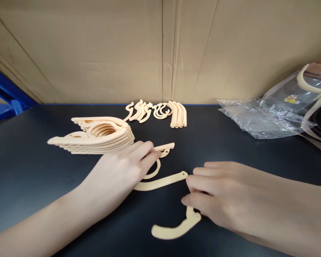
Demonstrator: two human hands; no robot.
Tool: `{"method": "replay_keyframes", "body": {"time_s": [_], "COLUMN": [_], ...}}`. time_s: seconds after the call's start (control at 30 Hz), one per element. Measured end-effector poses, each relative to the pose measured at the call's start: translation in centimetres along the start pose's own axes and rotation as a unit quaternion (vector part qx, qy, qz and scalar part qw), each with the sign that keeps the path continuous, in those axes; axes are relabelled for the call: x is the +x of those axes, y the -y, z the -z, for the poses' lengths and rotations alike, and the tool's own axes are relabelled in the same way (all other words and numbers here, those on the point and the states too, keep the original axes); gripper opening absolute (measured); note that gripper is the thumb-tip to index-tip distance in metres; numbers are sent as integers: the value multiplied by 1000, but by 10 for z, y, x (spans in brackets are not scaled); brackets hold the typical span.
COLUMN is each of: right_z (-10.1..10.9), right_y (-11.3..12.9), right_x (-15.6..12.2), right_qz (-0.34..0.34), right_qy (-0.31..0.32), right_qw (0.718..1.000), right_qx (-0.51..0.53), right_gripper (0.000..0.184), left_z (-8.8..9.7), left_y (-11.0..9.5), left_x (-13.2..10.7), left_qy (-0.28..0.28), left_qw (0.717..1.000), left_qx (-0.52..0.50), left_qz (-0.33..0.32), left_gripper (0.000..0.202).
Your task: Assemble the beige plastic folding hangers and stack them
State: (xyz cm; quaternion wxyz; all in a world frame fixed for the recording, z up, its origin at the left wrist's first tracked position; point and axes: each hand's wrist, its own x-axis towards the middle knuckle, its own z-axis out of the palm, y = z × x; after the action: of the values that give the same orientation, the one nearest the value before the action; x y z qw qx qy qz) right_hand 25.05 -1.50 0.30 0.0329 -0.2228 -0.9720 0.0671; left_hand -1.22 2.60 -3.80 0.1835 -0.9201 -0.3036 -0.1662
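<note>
Several cream plastic pieces that look like clothes hanger parts lie on the dark table (101, 214). My left hand (130, 162) is closed on a hanger body (160, 182), with its ring, holed end and long curved arm showing past my fingers. The arm's holed tip reaches close to my right fingertips. My right hand (219, 191) is closed around a curved hanger piece (176, 230), whose rounded end points left, low over the table. The part inside my right fingers is hidden. Beyond my left hand sits a neat stack of matching hanger bodies (104, 141).
Along the back stand a loose heap of small hanger hooks (140, 111) and a bundle of curved arms (178, 114). Clear plastic bags (267, 117) lie at the right. A cardboard wall (109, 53) closes the back, and a blue metal frame (10, 94) stands left.
</note>
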Motion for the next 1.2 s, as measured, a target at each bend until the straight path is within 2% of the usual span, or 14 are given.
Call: {"method": "replay_keyframes", "body": {"time_s": [0.23,0.4,0.5,0.6,0.83,0.93,1.03,1.2], "right_z": [-7,-4,-1,-3,-18,-20,-22,-29], "right_y": [-27,-41,-40,-36,-30,-30,-29,-28], "right_x": [-13,-14,-14,-15,-12,-8,-6,-5], "right_qz": [-47,-68,-96,-131,-129,-132,-138,-111], "right_qy": [-16,-68,-91,-91,-142,-139,-137,-175], "right_qw": [995,995,990,985,973,977,980,978], "right_qx": [84,15,-38,-72,-129,-96,-44,-8], "right_gripper": [23,26,22,20,27,18,16,13], "left_z": [-3,5,14,18,8,4,2,1], "left_y": [1,0,-9,-22,-36,-36,-37,-37], "left_x": [1,8,18,27,31,30,29,28], "left_qy": [18,31,34,19,41,24,15,6], "left_qw": [1000,999,999,999,991,990,989,982], "left_qx": [-2,-4,11,-24,-95,-103,-126,-181], "left_qz": [-11,-16,-32,-33,-81,-91,-80,-61], "left_gripper": [35,34,32,28,21,19,18,18]}}
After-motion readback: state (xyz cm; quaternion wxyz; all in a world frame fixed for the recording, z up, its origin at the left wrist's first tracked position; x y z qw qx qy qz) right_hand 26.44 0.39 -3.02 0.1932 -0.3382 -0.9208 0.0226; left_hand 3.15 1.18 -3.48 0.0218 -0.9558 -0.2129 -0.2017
